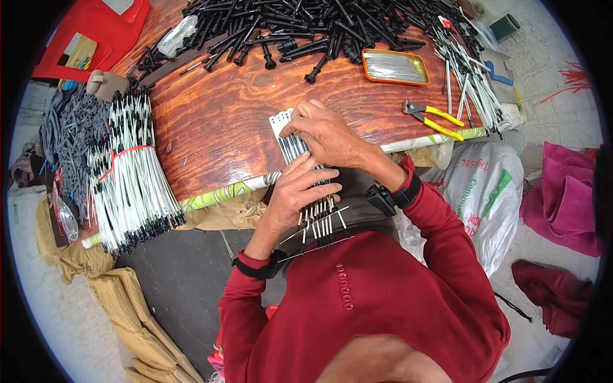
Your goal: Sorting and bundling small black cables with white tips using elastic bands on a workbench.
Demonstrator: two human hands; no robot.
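Observation:
My left hand (299,191) grips a row of thin white-and-metal rods (319,220) near their lower ends, at the table's near edge. My right hand (329,134) presses down on the upper part of the same row, where the rods enter a small white perforated plate (280,121). The rod tips fan out below my left hand, over my red-sleeved lap. Both wrists carry black bands.
On the wooden table (217,115), a tied bundle of white rods with black tips (131,172) lies left, a heap of black parts (306,29) at the back, an orange tray of thin pins (394,67) and yellow-handled pliers (435,119) right. Sacks and bags lie around.

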